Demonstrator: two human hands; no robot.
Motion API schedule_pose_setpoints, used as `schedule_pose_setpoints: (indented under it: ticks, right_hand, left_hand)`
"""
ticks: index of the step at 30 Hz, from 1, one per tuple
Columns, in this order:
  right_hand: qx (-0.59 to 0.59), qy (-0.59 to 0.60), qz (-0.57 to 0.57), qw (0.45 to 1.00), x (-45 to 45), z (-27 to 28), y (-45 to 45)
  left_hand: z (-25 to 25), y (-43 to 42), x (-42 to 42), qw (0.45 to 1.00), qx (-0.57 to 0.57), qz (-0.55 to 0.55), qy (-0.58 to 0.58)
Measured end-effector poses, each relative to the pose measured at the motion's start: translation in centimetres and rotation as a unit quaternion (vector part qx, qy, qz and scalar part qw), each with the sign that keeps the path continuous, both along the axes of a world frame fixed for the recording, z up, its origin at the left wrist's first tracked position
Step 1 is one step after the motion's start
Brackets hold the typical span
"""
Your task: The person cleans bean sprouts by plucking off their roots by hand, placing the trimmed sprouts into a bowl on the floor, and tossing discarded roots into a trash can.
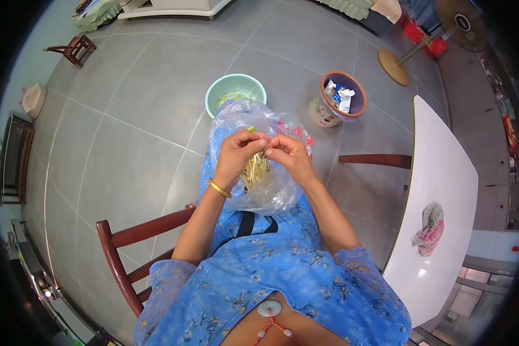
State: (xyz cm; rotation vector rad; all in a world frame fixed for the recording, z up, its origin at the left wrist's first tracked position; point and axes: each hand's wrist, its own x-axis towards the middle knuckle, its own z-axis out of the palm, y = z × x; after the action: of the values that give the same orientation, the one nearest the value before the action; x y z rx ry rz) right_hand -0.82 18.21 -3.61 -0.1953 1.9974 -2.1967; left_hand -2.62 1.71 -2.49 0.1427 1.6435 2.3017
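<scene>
My left hand point(240, 151) and my right hand point(288, 154) meet fingertip to fingertip above my lap, both closed in a pinch. A bean sprout's yellow-green head point(251, 130) pokes out over my left fingers; the rest of it is hidden by them. What sits between the right fingertips is too small to make out, though they touch the left ones. Under both hands a clear plastic bag point(277, 196) with pink print lies open on my lap. Inside it is a bunch of bean sprouts point(255, 173). Just beyond my knees, a pale green basin point(236, 79) holds some sprouts.
A trash bin point(324, 113) with crumpled wrappers stands on the floor at front right. At my right is a white table point(409, 230) with a crumpled plastic bag point(430, 230) on it. A wooden chair point(118, 259) is at left, a standing fan point(395, 66) at far right.
</scene>
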Motion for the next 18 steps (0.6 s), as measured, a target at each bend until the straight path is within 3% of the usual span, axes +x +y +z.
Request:
schedule_pose_setpoints:
  ticks: [2,3,5,9,18]
  right_hand:
    - [-0.113,-0.035,0.021,0.993,-0.3,-0.1,-0.6]
    - [-0.113,-0.035,0.02,0.993,-0.2,-0.1,-1.0]
    - [-0.16,-0.099,0.066,0.98,0.2,0.1,-1.5]
    - [-0.153,-0.151,0.087,0.973,1.0,0.5,-1.5]
    - [-0.117,-0.181,0.134,0.967,1.6,0.6,-1.7]
  left_hand:
    - [0.1,-0.3,-0.1,0.999,0.053,-0.012,-0.008]
    - [0.6,-0.3,-0.1,0.999,0.052,-0.013,-0.008]
    - [1.6,-0.5,0.0,0.997,0.024,0.071,0.004]
    - [1.1,-1.5,-0.9,0.987,-0.025,0.143,0.063]
    - [2.0,-2.7,-1.1,0.986,-0.025,0.138,0.09]
